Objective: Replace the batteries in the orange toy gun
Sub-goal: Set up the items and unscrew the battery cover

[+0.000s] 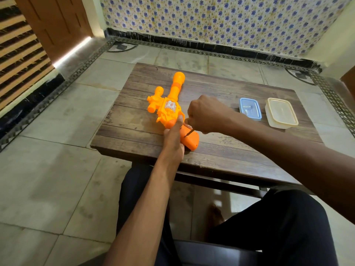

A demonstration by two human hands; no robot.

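On wood table [230, 150], tiled floor [57, 131]: orange toy gun [171, 108]; L hand [173, 139] round grip [192, 142]; R hand [205, 114] fisted round screwdriver [189, 133]

Orange toy gun [171, 110], blue-flowered wall [221, 22]

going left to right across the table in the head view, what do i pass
toy gun → right hand holding a screwdriver → small blue box → cream box. The left hand is left out: it grips the gun's handle, overlapping it.
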